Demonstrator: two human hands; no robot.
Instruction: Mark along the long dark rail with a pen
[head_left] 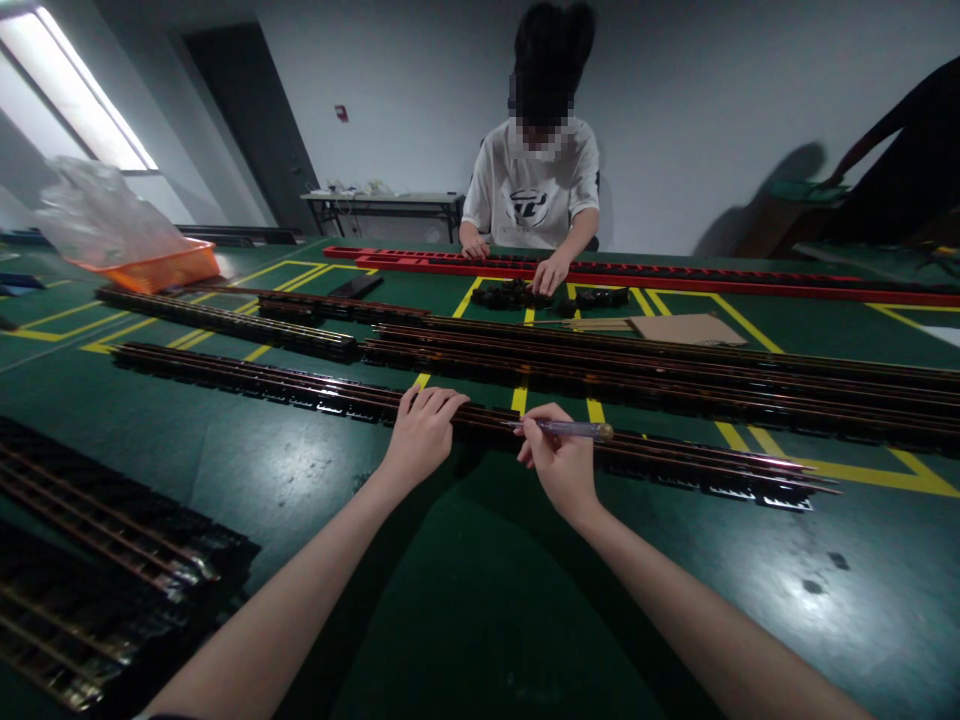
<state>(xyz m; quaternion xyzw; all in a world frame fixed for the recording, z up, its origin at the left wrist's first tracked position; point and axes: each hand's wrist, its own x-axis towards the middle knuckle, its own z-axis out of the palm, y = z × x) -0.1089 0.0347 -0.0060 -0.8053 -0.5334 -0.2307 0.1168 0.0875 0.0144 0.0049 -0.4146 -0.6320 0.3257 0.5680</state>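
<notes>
A long black strip with copper-coloured rods (345, 397) lies across the green table in front of me. My left hand (424, 430) is closed over its near edge, fingers bent across the top. Close by on the right, my right hand (559, 460) grips a screwdriver (574, 429) with a translucent purplish handle and a yellowish end. Its thin shaft points left, low over the strip; whether the tip touches it I cannot tell.
Similar strips (660, 375) lie behind mine, and more (97, 530) at the near left. Across the table a person (529, 185) handles black parts (510, 293) beside a red rail (750, 281). An orange basket (157, 268) with plastic bags stands left; cardboard (686, 330) lies at right.
</notes>
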